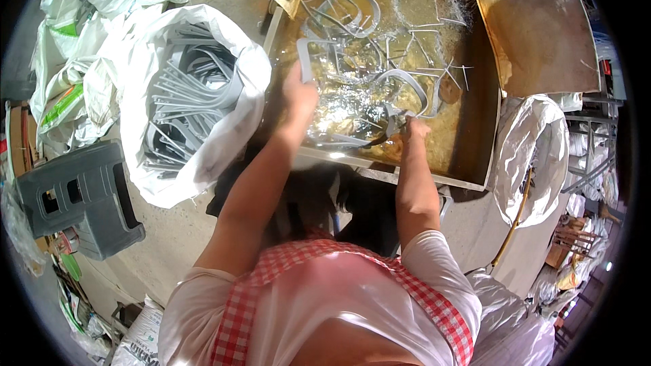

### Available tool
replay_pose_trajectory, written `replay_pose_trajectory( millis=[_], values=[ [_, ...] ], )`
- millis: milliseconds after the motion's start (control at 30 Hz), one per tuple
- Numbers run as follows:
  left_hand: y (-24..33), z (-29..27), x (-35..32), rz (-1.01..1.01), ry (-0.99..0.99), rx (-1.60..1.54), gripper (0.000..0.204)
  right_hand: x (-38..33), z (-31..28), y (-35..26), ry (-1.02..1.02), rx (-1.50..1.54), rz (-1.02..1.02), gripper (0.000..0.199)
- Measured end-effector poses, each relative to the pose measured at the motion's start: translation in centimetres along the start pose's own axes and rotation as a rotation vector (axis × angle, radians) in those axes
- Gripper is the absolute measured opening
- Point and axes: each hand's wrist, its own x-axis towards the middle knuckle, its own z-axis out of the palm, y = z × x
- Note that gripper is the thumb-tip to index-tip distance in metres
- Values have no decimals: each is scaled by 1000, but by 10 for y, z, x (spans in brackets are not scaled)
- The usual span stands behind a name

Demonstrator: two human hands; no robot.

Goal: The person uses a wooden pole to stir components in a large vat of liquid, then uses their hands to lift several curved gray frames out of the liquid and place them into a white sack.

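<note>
Head view: my left hand (299,93) grips a grey plastic frame piece (306,61) over the wet counter (468,156); my right hand (415,127) closes on a cutting tool (392,124). More grey pieces fill the white sack (224,142) at left.

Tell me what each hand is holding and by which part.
The left hand grips a grey plastic frame piece by its lower edge. The right hand holds a small cutting tool by its handles.
</note>
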Motion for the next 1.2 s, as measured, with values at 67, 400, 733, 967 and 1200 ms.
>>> replay_pose_trajectory(
  millis=[67, 400, 733, 967, 1200],
  values=[
    [5, 8, -1, -43, 5, -148, 52, -26, -13, -1, 319, -116, -235, 53],
    [153, -27, -94, -215, -974, -860, 9, -53, -8, -29, -529, 392, -773, 32],
    [192, -63, -147, 484, -1537, -1426, 13, -9, -38, -23, -567, 550, -526, 17],
    [184, -61, -125, 476, -1558, -1415, 11, 72, -18, 13, -365, 371, -498, 20],
    [112, -18, -78, -401, -537, -915, 8, 97, 1, 49, -246, 21, -168, 50]
  ],
)
